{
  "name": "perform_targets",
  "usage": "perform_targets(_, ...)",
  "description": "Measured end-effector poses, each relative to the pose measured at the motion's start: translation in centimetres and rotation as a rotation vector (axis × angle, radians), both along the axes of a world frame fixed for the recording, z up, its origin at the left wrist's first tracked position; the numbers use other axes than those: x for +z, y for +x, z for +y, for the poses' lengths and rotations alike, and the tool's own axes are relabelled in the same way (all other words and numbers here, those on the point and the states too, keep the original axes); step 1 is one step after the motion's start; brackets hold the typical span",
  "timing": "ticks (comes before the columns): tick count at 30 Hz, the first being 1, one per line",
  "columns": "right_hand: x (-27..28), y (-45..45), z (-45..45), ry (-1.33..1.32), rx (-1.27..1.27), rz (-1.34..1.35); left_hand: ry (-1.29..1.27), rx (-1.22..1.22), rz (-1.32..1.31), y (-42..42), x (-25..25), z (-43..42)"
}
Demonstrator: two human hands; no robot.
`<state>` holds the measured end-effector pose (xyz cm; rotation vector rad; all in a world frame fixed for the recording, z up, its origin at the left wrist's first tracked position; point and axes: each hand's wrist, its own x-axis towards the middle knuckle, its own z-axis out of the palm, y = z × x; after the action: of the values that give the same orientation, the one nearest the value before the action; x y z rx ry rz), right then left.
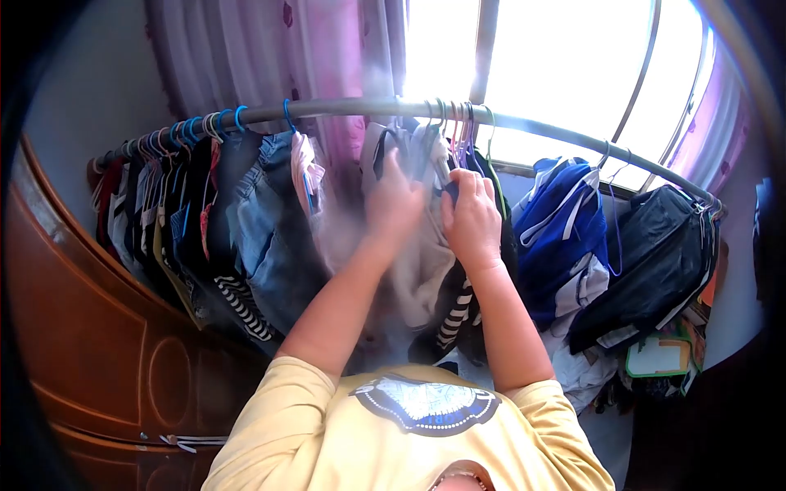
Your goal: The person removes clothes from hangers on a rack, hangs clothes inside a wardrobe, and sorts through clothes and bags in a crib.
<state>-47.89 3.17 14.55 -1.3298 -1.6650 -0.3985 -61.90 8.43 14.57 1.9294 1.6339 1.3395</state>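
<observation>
Both my hands are raised to clothes hanging at the middle of the rail. My left hand (395,200) is at the upper part of a light grey garment (422,274), just below the rail; motion smears its fingers, so I cannot see whether they grip it. My right hand (476,214) is beside it, with curled fingers closed on the garment's right edge. Several thin hangers (458,123) crowd together above that hand. Dark clothing with a black-and-white striped piece (454,315) hangs behind my right wrist.
A curved metal rail (344,107) runs across the view before a bright window (557,65) and purple curtains (270,49). Jeans (274,213) and packed clothes hang left, a blue garment (565,221) and black trousers (647,262) right. A brown wooden cabinet (98,327) stands at left.
</observation>
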Motion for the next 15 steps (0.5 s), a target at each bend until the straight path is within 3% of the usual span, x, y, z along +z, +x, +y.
perform_targets(7,0.0,0.5,-0.1,-0.016,0.000,0.012,0.184,0.185,0.178,-9.8,-0.2,1.0)
perform_targets(8,0.0,0.4,-0.1,-0.021,0.001,0.014,0.205,0.101,0.052,-11.9,-1.5,2.8)
perform_targets(13,0.0,0.2,-0.4,-0.045,0.007,0.012,0.441,0.284,0.259,-18.9,-1.1,3.9)
perform_targets(14,0.0,0.2,-0.4,-0.055,0.009,0.018,0.274,0.368,0.302,-20.0,-0.9,4.0)
perform_targets(15,0.1,0.3,-0.4,-0.052,0.013,0.015,0.272,0.389,0.320,-20.8,-0.8,4.1)
